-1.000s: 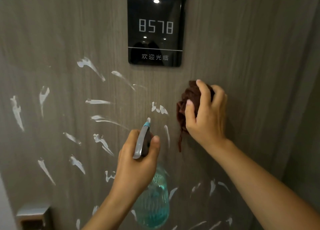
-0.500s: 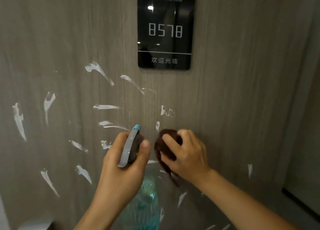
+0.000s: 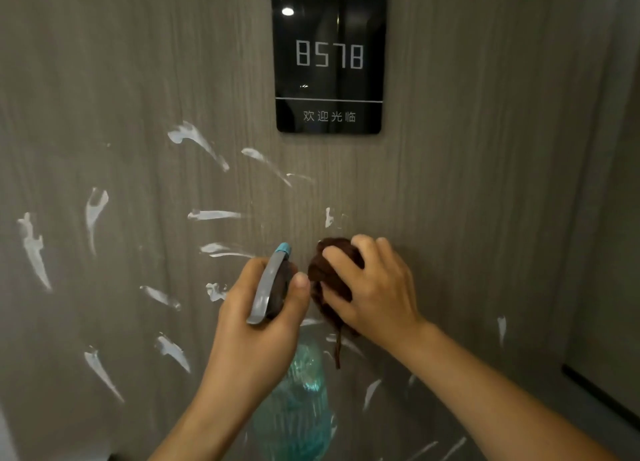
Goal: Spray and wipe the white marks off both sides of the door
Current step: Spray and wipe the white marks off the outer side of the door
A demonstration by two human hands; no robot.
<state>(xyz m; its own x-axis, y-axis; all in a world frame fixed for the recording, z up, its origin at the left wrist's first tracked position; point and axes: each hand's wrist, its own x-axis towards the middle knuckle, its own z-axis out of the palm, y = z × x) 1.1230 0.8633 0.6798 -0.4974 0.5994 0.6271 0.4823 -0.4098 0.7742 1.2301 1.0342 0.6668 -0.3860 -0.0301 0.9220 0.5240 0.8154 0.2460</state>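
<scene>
I'm well short of halfway on this face of the door, going by what shows. My right hand is closed around a bunched dark brown cloth and presses it against the wood straight below the black room-number plaque. My left hand is wrapped around the head of the spray bottle, thumb up beside the grey trigger, with the teal body hanging under the fist; it sits just left of the cloth, below the plaque.

The stretch below and right of the plaque looks mostly clean, apart from one small white streak far down to the right. A short fleck sits just above the cloth, directly under the plaque. Everything below and left of the plaque is untouched: a long white smear nearest its lower left corner, then a fan of white marks spreading outward and down toward the door's left edge. More streaks lie low, beneath my forearms, though the bottle and arms hide part of them, so I can't count them fairly.

I judge the wiping must work leftward, then downward. The other side of the door is out of view and still to be done.
</scene>
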